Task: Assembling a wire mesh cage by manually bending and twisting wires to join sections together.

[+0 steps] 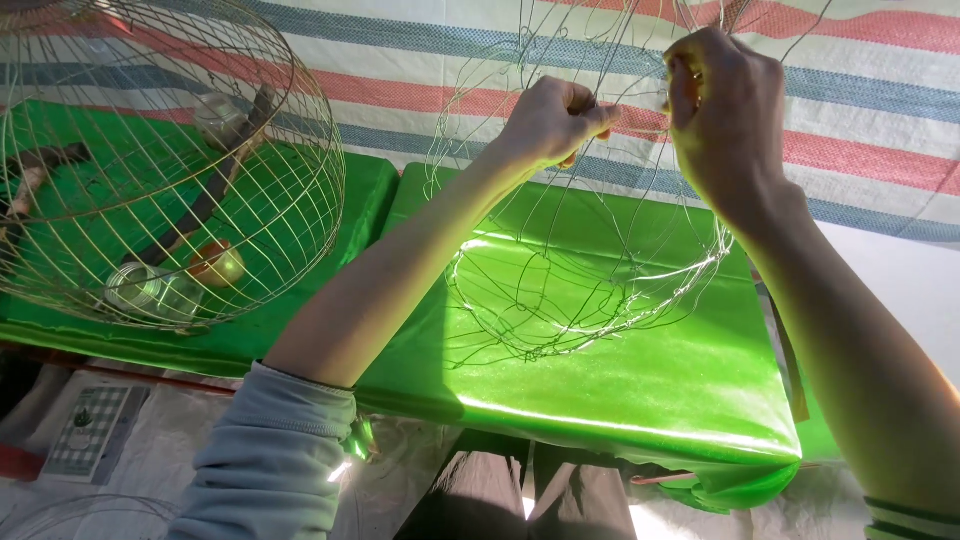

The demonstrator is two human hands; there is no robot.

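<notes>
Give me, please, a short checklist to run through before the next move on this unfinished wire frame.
1. Left hand closed on the upper wires: ok.
2. Right hand closed on the wires beside it: ok.
3. Unfinished wire frame resting on the green sheet: cannot tell, it may hang just above.
4. Finished wire cage apart from the frame: ok.
5. Exact wire pinched between the fingers: cannot tell, hidden by the hands.

green table cover (620, 390), striped tarp (860, 110)
</notes>
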